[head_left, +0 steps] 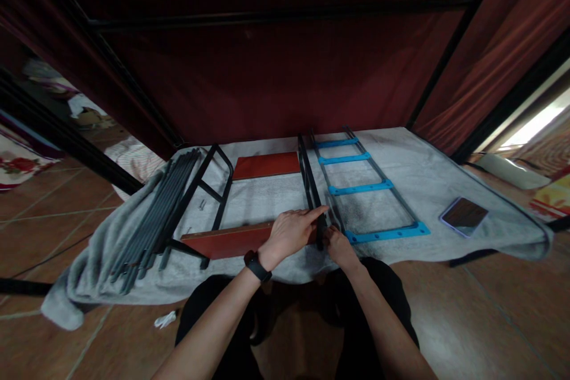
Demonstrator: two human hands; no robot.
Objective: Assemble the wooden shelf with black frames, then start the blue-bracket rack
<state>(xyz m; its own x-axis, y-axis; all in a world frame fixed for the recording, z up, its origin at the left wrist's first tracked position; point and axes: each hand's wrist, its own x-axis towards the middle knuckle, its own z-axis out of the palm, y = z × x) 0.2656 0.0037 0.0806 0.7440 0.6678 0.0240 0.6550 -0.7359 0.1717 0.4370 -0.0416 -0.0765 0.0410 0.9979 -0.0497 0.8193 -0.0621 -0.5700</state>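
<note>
A reddish-brown wooden board point(222, 241) stands on edge on a grey blanket point(423, 190). My left hand point(291, 231), with a black wristband, is closed over the board's right end where it meets a black metal frame bar point(309, 181). My right hand point(338, 246) is pinched at the foot of that bar, beside the left hand; what its fingers hold is too small to make out. A second red board point(267, 165) sits farther back between the black frame sides.
A grey frame with blue crossbars point(360, 188) lies right of the hands. A bundle of grey metal tubes point(160, 219) lies at the left. A phone point(463, 215) rests at the blanket's right. Small screws point(202, 205) lie by the left frame. Dark red curtains hang behind.
</note>
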